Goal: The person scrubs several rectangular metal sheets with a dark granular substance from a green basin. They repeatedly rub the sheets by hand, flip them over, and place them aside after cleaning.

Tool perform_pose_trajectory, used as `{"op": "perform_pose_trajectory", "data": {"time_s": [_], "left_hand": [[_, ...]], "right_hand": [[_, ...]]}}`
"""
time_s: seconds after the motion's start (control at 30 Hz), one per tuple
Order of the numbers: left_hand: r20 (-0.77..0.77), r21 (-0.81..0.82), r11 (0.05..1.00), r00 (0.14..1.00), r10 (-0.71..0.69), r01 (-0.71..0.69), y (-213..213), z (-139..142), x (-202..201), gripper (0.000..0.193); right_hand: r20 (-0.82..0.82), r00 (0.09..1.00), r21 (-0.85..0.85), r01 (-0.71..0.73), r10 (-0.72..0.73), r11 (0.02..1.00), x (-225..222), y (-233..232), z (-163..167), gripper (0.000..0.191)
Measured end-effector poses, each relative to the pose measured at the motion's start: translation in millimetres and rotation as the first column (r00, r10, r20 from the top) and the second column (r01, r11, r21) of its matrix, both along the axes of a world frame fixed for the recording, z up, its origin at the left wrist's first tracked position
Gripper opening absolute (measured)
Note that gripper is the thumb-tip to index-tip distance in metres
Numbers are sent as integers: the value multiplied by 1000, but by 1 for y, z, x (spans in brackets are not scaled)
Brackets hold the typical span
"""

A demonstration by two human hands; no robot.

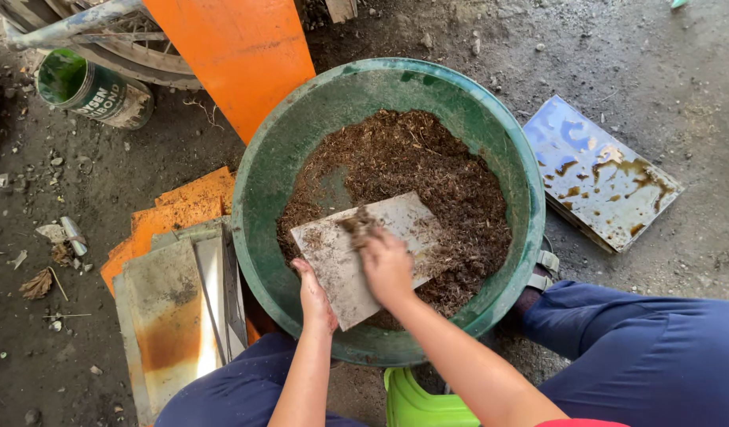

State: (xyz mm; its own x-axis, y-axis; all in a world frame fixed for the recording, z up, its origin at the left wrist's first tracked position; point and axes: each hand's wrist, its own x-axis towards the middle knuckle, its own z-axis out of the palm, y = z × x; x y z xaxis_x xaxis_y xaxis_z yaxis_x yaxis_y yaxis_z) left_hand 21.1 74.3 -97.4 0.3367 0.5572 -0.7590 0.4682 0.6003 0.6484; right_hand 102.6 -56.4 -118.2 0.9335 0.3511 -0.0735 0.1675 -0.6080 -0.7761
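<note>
Head view: left hand (315, 294) grips the flat grey metal sheet (364, 253) by its 7 o'clock edge over the big round green plastic basin (258, 170). Right hand (386, 265) pinches brown fibrous mulch (451, 182) on it. Sheet looks stiff and thin, so edge grips suit it.

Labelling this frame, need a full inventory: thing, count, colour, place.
basin: 1, green, centre, on the ground
fibrous material: 1 heap, brown, inside basin
flat tile: 1, grey, dusty, held over basin
glossy tile: 1, bluish, rust-stained, right of basin
metal sheets: stack, grey and rusty, left of basin
orange pieces: several, under the sheets
orange panel: 1, top, behind basin
can: 1, green, top left
stool: 1, lime green, bottom centre
left hand: grip on tile's lower edge
right hand: on tile, rubbing clump of material
</note>
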Motion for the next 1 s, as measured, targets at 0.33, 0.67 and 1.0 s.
{"op": "perform_pose_trajectory", "data": {"time_s": [0.33,0.67,1.0], "left_hand": [[122,184,980,987,-101,77,13,-33,-1,104],[226,98,995,974,-36,14,-7,14,7,105],[235,312,947,960,-150,72,-1,2,12,89]], "right_hand": [[-164,959,-227,193,-232,955,5,-14,-6,37],[-54,998,113,37,-31,993,-45,-16,18,33],[-375,900,-212,150,-222,966,41,1,-18,47]]}}
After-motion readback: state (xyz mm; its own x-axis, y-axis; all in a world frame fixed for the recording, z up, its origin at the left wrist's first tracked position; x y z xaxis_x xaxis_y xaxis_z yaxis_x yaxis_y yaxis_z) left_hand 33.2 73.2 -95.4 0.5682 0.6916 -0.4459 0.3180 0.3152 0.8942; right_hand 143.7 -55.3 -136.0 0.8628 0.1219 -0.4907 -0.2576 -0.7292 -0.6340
